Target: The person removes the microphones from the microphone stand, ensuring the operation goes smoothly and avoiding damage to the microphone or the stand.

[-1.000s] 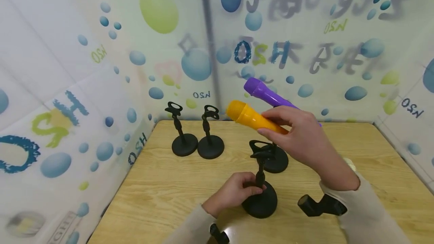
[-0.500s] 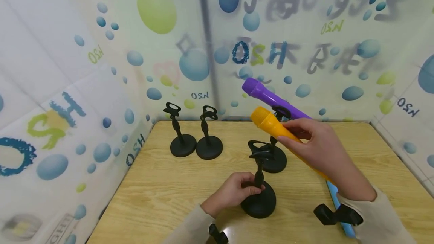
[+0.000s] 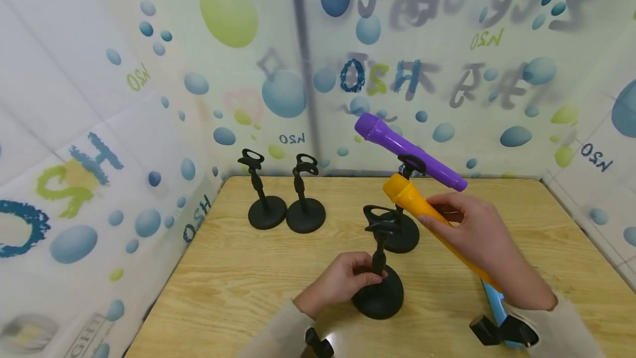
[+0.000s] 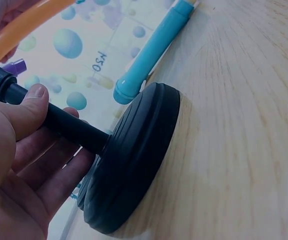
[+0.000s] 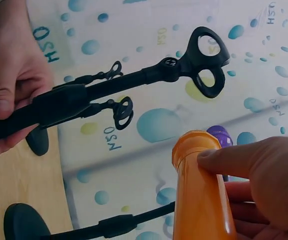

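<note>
My left hand (image 3: 343,283) grips the lower pole of a black desktop microphone stand (image 3: 379,297), whose round base is on the table and whose clip holds nothing. In the left wrist view the thumb (image 4: 33,102) and fingers wrap the pole just above the base. My right hand (image 3: 479,231) pinches an orange toy microphone (image 3: 422,206) by its handle, head tilted up to the left. It is to the right of the gripped stand's clip, apart from it. Behind, a purple microphone (image 3: 407,151) lies slanted in the clip of another stand (image 3: 402,233).
Two more black stands (image 3: 267,211) with bare clips are at the back left of the wooden table (image 3: 238,291). A blue microphone (image 4: 154,52) lies on the table at the right, partly under my right forearm. Printed curtains (image 3: 268,26) enclose the table.
The orange microphone has moved right and down with my right hand, uncovering the purple microphone's tail and the blue microphone. My left hand keeps its grip on the stand.
</note>
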Tool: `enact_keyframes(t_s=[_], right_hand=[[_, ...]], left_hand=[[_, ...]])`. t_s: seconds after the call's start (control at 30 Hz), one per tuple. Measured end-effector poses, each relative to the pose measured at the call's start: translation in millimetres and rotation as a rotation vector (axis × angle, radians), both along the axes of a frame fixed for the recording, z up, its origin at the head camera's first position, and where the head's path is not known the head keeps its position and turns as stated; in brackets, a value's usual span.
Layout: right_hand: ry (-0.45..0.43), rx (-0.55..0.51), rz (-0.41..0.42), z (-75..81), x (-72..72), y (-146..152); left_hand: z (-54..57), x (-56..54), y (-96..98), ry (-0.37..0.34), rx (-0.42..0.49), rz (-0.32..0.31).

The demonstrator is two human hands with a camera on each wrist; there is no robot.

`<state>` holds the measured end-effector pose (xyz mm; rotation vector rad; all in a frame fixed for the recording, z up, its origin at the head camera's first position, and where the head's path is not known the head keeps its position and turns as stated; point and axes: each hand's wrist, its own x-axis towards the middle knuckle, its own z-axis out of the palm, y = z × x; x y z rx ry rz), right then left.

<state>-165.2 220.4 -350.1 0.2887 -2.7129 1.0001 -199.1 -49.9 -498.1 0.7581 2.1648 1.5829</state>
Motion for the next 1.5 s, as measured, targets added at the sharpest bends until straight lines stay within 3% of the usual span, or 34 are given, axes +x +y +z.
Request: enact_keyframes(t_s=[0.4,0.73,1.3,1.5], right_hand=[[-0.028,0.039,-0.096,-31.0,5.5,29.8],[-0.102,0.033,-0.173,-53.6,12.1,52.1],[-0.271,0.045,-0.309,-86.4,24.3,98.9],[-0.352,0.061,-0.309,-92.5,28.1,110.5]], left_hand=[[-1.7,-1.4,1.0,0.016,0.01,-0.012],[-1.0,-0.2,1.8,0.021,0.025,-0.012],[0.2,-0.3,2.1,-0.005,0.018,-0.003],[-1.0,0.1,0.5,-0.005,0.015,0.001]])
